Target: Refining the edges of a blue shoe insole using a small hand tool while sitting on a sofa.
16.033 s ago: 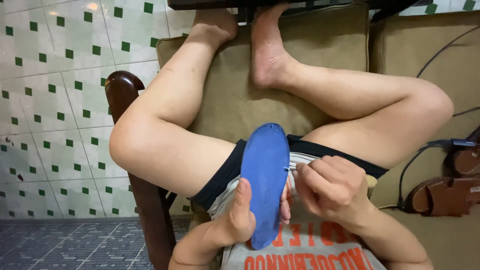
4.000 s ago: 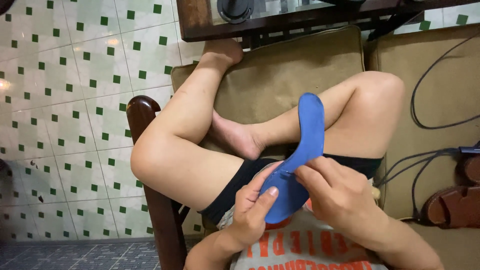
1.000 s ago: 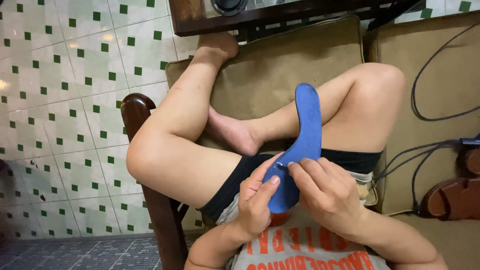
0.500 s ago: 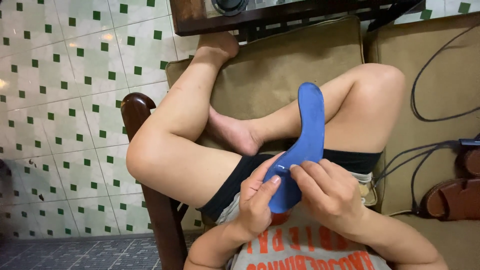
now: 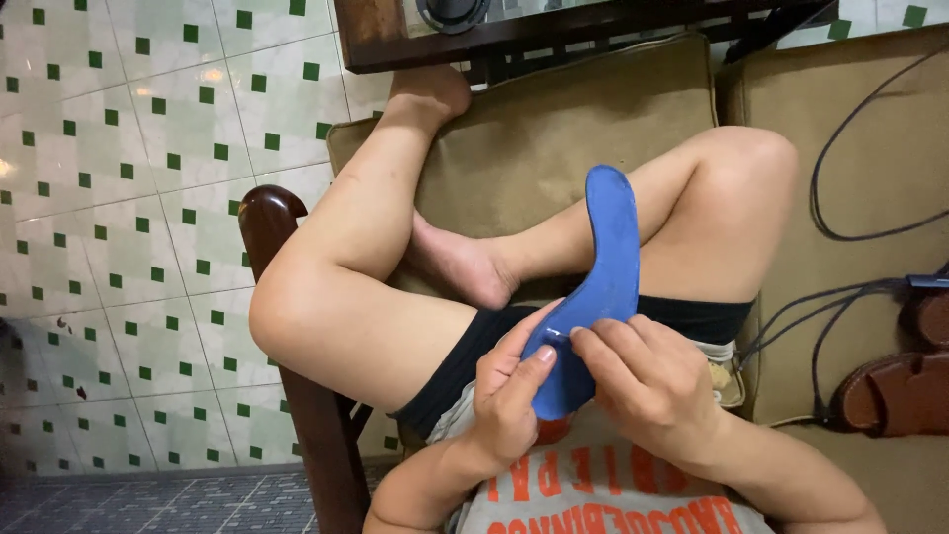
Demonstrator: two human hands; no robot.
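A blue shoe insole curves upward over my lap, its toe end pointing away from me. My left hand grips the heel end from the left, thumb pressed on the blue surface. My right hand pinches the same heel end from the right, fingertips meeting the left thumb at a small pale spot. My legs lie bent on a tan seat cushion, one foot tucked under the other knee.
A dark wooden chair arm runs down the left. A dark wooden table edge sits at the top. Black cables trail over a second tan cushion on the right, near a brown sandal. Green-dotted white tiles cover the floor on the left.
Both hands have kept hold of the insole's heel end over the last second. Sixteen seconds ago the insole lay lower, with both legs stretched out; one leg is bent in now.
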